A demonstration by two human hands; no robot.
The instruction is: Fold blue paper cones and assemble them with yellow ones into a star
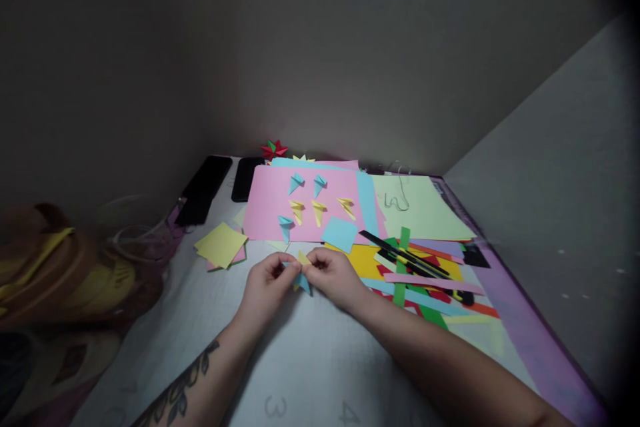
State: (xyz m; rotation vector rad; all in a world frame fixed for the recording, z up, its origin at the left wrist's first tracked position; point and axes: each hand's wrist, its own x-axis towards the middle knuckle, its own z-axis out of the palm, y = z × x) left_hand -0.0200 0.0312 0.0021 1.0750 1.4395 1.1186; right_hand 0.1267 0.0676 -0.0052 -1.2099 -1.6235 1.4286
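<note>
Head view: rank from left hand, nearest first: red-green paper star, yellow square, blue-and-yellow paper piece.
1. Blue-and-yellow paper piece: in the grip of the left hand, shared with the right hand.
2. Yellow square: off to the left, slightly forward.
3. Red-green paper star: at the back, beyond the pink sheet.

Papercraft workspace [300, 353], judging by folded shapes [319, 211] (and paper strips [431, 281]).

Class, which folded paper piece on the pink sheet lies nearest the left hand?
The blue folded piece at the front edge of the pink sheet; the other two blue pieces and three yellow pieces lie farther from the left hand.
</note>
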